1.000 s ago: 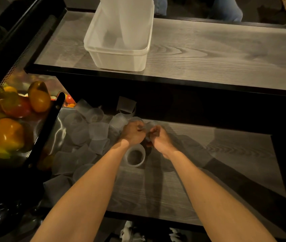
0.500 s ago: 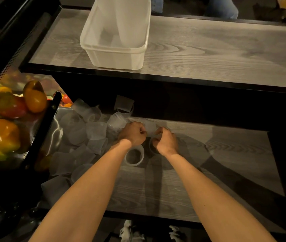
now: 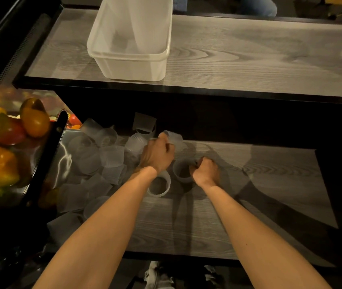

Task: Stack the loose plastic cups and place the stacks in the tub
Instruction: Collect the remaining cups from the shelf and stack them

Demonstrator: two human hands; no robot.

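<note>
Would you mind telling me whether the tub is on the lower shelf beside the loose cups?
No, the tub stands on the upper shelf, above the cups.

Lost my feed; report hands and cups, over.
Left grip holds ribbed cup. Right grip pinches upright cup at rim. Tub on upper shelf, loose cups piled left. Nothing blocking.

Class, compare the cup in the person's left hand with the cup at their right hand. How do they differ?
The left-hand cup is tilted, seemingly off the shelf, in the left hand; the right-hand cup stands upright, mouth up, on the lower shelf, gripped by the right hand. The left-hand cup sits farther back. Both are translucent plastic.
</note>
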